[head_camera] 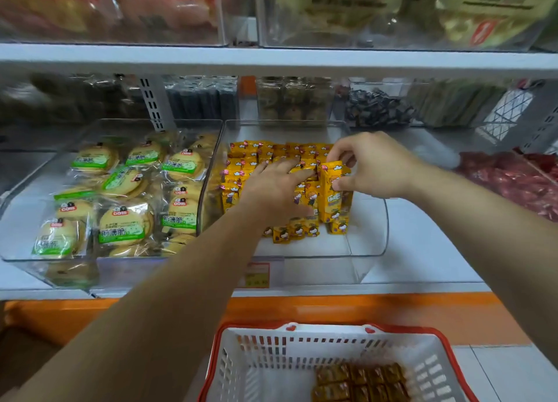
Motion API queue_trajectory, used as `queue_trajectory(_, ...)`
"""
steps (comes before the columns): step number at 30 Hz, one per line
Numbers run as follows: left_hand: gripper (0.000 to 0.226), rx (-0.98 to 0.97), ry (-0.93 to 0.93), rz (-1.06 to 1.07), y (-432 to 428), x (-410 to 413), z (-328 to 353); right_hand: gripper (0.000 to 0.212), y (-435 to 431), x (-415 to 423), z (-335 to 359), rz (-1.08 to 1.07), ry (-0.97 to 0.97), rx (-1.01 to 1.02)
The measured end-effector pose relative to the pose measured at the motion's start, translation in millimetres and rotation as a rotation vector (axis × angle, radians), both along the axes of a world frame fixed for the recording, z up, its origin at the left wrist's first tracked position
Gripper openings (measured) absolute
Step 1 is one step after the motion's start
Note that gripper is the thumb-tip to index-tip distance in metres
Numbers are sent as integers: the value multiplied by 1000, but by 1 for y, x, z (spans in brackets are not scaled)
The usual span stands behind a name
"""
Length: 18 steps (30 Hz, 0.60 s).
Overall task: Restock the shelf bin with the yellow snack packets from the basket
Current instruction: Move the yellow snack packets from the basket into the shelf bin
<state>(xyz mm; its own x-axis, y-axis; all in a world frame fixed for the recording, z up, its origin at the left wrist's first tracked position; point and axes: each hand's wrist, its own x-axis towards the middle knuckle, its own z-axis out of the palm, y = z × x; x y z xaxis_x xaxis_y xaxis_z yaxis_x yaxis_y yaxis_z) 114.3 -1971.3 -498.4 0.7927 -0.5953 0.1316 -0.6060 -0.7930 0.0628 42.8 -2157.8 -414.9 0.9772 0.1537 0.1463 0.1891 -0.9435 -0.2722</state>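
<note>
Nearest sits 1 white basket [271, 352] with a red rim, holding a blurred cluster of yellow-brown packets [359, 380] too smeared to count. Above it on the shelf [422, 250], 1 clear bin [370, 229] carries the yellow snack packets [256, 155]: bright yellow wrappers with a cartoon figure and a red mark on top, standing in packed rows. The right hand [371, 166] pinches 1 upright packet [330, 193] between thumb and fingers at the rows' right edge. The left hand [271, 187] lies flat, fingers straight, on the packets' tops. Just left, 1 neighbouring bin [27, 259] holds round cakes [126, 220] in green-labelled wrappers.
</note>
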Motion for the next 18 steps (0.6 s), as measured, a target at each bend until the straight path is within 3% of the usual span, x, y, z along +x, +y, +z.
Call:
queue_trajectory(8, 81, -63, -8, 5, 4, -5, 1, 34, 4, 9, -14, -122, 7, -190)
queue_trajectory(18, 81, -78, -13, 34, 0, -9, -2, 43, 23, 27, -16, -123, 134, -409)
